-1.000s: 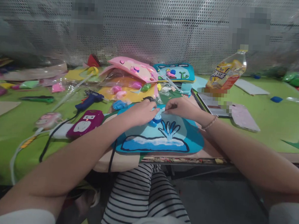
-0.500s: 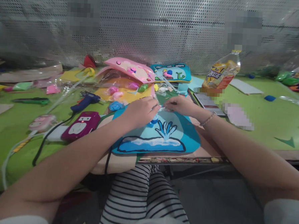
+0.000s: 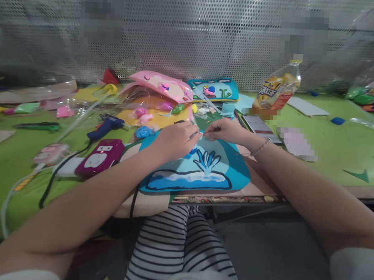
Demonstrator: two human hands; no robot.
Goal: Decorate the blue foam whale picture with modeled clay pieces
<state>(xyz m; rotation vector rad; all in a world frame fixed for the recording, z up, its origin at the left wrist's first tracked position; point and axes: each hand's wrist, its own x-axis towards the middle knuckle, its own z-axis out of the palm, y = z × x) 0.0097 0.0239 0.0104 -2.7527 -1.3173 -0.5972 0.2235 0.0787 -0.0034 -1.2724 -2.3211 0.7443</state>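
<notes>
A blue foam sheet (image 3: 238, 174) with a rounded outline lies in front of me, painted with a black-edged pool and a splash. Over its upper part, my left hand (image 3: 179, 140) is closed in a pinch, with a small white bit (image 3: 201, 135) at its fingertips. My right hand (image 3: 226, 131) comes in from the other side, its fingers also pinched close to that bit; what they grip is too small to make out. A blue clay figure (image 3: 192, 150) on the sheet is partly hidden under my left hand.
Left of the sheet are a blue glue gun (image 3: 104, 127), a purple power socket (image 3: 101, 157) with cables and a green-handled tool (image 3: 39, 126). Clay lumps (image 3: 145, 132) and decorated pink (image 3: 161, 85) and blue (image 3: 214, 90) pieces lie behind. A bottle (image 3: 277, 88) and phone (image 3: 261, 127) sit right.
My fingers shift slightly around the white bit, which now shows less between the two hands. The view moves a little; the sheet stays in place.
</notes>
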